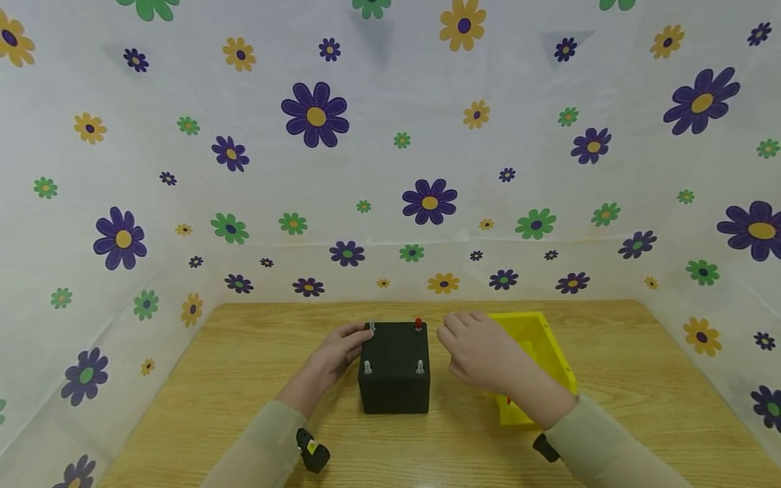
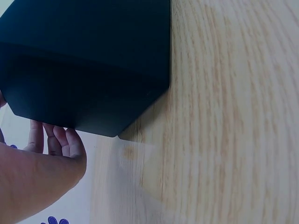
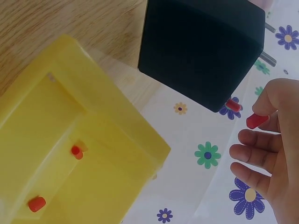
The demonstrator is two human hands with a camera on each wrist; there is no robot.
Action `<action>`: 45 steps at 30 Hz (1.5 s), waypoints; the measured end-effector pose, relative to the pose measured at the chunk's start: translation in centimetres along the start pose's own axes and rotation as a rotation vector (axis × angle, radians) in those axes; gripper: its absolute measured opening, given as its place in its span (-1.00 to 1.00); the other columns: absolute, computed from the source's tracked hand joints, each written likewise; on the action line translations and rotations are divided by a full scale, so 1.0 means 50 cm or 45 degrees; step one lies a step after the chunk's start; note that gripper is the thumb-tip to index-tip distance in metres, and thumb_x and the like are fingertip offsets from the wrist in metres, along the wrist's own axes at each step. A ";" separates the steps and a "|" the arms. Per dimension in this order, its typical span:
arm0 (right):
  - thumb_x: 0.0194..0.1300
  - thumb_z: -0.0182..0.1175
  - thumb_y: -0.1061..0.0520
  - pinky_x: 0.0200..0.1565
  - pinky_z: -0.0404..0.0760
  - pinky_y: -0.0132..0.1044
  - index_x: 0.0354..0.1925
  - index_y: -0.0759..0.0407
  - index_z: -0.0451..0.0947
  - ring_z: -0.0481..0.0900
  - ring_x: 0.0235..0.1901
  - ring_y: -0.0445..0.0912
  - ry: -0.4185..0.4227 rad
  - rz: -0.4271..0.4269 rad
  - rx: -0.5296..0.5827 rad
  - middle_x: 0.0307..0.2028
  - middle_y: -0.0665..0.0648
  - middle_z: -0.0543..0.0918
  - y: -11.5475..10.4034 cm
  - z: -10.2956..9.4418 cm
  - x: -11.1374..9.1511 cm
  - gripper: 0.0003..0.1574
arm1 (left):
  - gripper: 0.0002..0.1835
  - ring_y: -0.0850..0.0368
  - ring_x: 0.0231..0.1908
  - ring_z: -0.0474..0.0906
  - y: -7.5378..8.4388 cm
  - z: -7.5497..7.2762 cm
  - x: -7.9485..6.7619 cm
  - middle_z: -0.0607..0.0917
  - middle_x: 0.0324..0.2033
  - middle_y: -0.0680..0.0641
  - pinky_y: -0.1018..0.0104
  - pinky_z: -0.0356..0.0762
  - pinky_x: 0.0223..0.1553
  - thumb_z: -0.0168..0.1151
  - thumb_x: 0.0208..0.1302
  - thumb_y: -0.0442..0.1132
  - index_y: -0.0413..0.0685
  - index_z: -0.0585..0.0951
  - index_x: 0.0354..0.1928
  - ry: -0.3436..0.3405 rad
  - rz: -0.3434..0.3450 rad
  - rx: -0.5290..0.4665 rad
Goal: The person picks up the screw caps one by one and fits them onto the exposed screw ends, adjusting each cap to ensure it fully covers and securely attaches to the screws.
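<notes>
A black box [image 1: 395, 362] with several upright threaded studs stands on the table; its far right stud bears a red cap [image 1: 418, 322]. My left hand [image 1: 337, 349] touches the box's left side near its far left corner, fingertips beside the bare stud [image 1: 371, 325] there. In the left wrist view, the fingers [image 2: 72, 142] of that hand are partly hidden behind the box. My right hand [image 1: 478, 349] is raised to the right of the box, apart from it. Between thumb and index finger it pinches a loose red cap [image 3: 256, 121], seen in the right wrist view.
A yellow bin [image 1: 555, 339] stands right of the box, under my right forearm. Red caps [image 3: 37, 204] lie inside it. Flower-patterned white sheeting [image 1: 378, 169] rises behind and at both sides of the wooden table [image 1: 256, 379].
</notes>
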State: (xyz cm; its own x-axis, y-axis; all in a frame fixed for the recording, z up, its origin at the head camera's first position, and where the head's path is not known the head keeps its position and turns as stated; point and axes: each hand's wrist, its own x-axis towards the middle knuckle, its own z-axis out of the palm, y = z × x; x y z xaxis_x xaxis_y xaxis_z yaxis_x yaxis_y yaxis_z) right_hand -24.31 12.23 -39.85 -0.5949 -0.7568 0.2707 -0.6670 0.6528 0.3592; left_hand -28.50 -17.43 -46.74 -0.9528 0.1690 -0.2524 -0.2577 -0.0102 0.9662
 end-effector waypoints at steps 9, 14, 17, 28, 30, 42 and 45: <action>0.31 0.32 0.04 -0.08 0.59 -0.24 -0.10 0.08 0.51 0.50 -0.19 -0.05 -0.005 -0.040 -0.005 -0.24 0.03 0.56 -0.004 -0.007 0.005 -0.74 | -0.45 0.34 -0.11 0.69 -0.002 -0.002 -0.001 0.69 0.11 -0.03 -0.11 0.21 0.62 0.16 0.59 -0.25 -0.39 0.36 0.47 -0.005 0.005 -0.020; 0.30 0.32 0.05 -0.08 0.59 -0.24 -0.11 0.07 0.50 0.49 -0.22 -0.06 -0.005 -0.051 -0.012 -0.26 0.02 0.54 -0.008 -0.006 0.005 -0.74 | -0.44 0.34 -0.10 0.68 -0.003 0.000 0.000 0.67 0.18 -0.11 -0.10 0.23 0.61 0.16 0.59 -0.25 -0.40 0.34 0.48 0.000 0.002 -0.014; 0.30 0.31 0.04 -0.04 0.62 -0.22 -0.09 0.09 0.52 0.53 -0.20 -0.05 0.004 -0.062 -0.010 -0.23 0.03 0.58 -0.012 -0.009 0.005 -0.72 | -0.43 0.33 -0.09 0.68 -0.003 0.001 0.000 0.66 0.22 -0.16 -0.09 0.25 0.60 0.16 0.59 -0.25 -0.41 0.34 0.48 0.012 0.002 -0.009; 0.29 0.32 0.01 -0.15 0.52 -0.28 -0.12 0.07 0.48 0.46 -0.28 -0.07 0.042 -0.090 -0.037 -0.29 0.01 0.53 -0.024 -0.014 0.008 -0.71 | -0.44 0.34 -0.11 0.67 -0.003 0.001 0.001 0.69 0.16 -0.11 -0.08 0.28 0.59 0.17 0.58 -0.26 -0.41 0.37 0.47 0.029 -0.002 -0.007; 0.29 0.33 0.02 -0.18 0.48 -0.30 -0.14 0.06 0.48 0.43 -0.30 -0.08 0.056 -0.104 -0.032 -0.31 0.01 0.51 -0.026 -0.015 0.009 -0.72 | -0.44 0.33 -0.10 0.68 -0.003 0.000 0.002 0.69 0.16 -0.11 -0.09 0.26 0.60 0.17 0.58 -0.26 -0.41 0.37 0.47 0.025 -0.001 -0.007; 0.27 0.36 0.02 -0.26 0.35 -0.34 -0.20 0.05 0.45 0.33 -0.36 -0.11 0.066 -0.143 -0.027 -0.35 -0.01 0.47 -0.036 -0.020 0.016 -0.72 | -0.43 0.35 -0.11 0.68 -0.002 0.001 0.004 0.68 0.17 -0.12 -0.03 0.34 0.56 0.17 0.58 -0.26 -0.41 0.37 0.48 0.031 0.003 -0.007; 0.28 0.36 0.01 -0.24 0.41 -0.33 -0.19 0.05 0.46 0.35 -0.35 -0.11 0.045 -0.145 -0.030 -0.33 -0.01 0.49 -0.039 -0.022 0.018 -0.72 | -0.41 0.35 -0.11 0.68 -0.003 0.002 0.005 0.68 0.19 -0.14 0.00 0.38 0.53 0.18 0.57 -0.26 -0.43 0.34 0.50 0.025 0.006 -0.011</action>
State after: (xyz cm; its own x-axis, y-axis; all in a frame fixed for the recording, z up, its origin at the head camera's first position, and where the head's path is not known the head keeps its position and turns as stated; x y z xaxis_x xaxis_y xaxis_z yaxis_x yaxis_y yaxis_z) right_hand -23.02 10.23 -39.31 -0.4997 -0.8269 0.2579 -0.7185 0.5619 0.4099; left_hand -28.67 -17.31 -46.93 -0.9569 0.1497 -0.2487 -0.2544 -0.0196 0.9669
